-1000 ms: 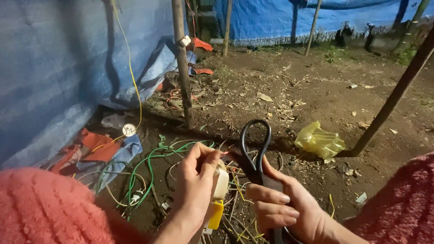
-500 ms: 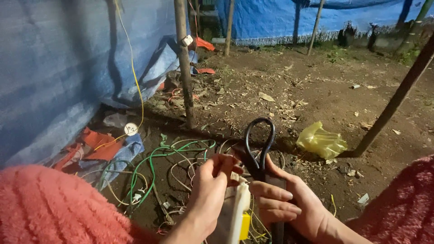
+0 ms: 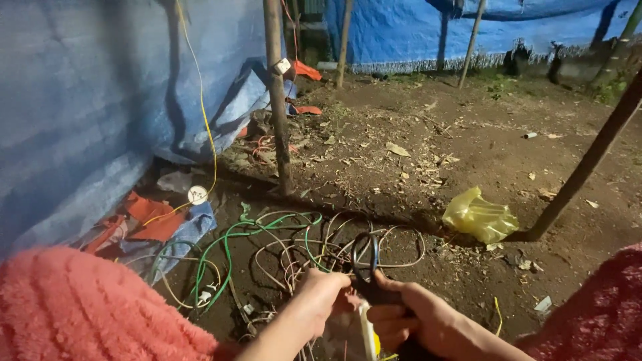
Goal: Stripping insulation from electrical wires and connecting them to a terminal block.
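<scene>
right hand (image 3: 418, 321) fist closed on black scissors (image 3: 366, 264); left hand (image 3: 321, 294) pinching white-yellow plug (image 3: 366, 327); blades near fingers, slip risks cut.

Green wires (image 3: 231, 244), black scissors (image 3: 366, 257), yellow bag (image 3: 478, 217), blue tarp (image 3: 87, 100).

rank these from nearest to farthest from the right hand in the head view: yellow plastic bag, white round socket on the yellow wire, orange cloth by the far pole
Measured from the right hand:
1. Yellow plastic bag, on the dirt just up and to the right of it.
2. White round socket, off to the left by the blue tarp.
3. Orange cloth, far up the frame beside the wooden pole.
</scene>
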